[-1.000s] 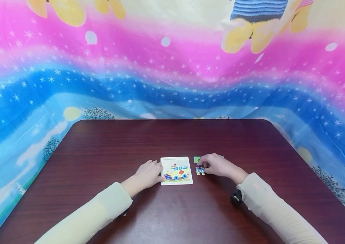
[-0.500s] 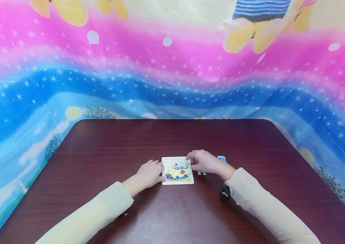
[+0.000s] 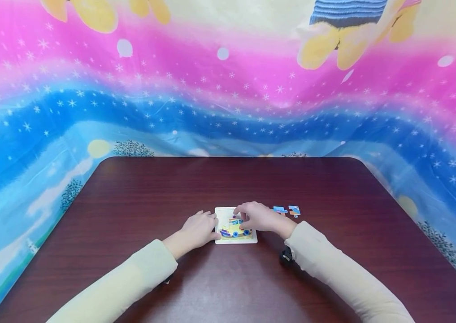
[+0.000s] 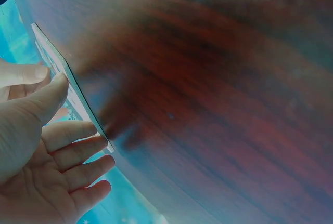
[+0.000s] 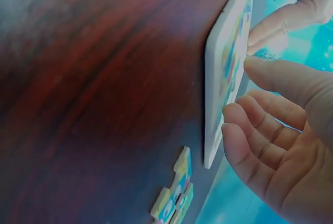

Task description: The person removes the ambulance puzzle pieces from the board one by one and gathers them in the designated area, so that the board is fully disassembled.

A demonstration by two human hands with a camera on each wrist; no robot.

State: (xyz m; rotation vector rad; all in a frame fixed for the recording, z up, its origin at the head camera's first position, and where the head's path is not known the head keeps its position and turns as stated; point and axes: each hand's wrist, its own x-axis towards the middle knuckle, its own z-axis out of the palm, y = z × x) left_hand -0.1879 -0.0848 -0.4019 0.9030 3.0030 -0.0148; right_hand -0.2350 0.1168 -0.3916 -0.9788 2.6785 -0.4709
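Observation:
A jigsaw puzzle board [image 3: 236,240] with a pale rim lies mid-table, its picture a yellow ambulance with blue wheels. Part of the board's upper area looks plain and pale. At its left edge, my left hand [image 3: 199,228] rests with fingers fairly straight, fingertips and thumb touching the rim. Over the board's right half is my right hand [image 3: 262,217], thumb and fingers bent and pointing down at the picture. In the right wrist view its fingertips [image 5: 231,112] are close to the board face. Whether a piece sits between them is hidden.
Loose puzzle pieces lie right of the board: one blue and pink [image 3: 280,210], another blue and orange [image 3: 294,211]. The right wrist view shows more pieces [image 5: 174,190] near the board's corner. A printed cloth [image 3: 228,107] hangs behind the dark wooden table [image 3: 151,193].
My right hand has moved left from the loose pieces to above the board, uncovering pieces on the right. My left hand stays at the board's left edge.

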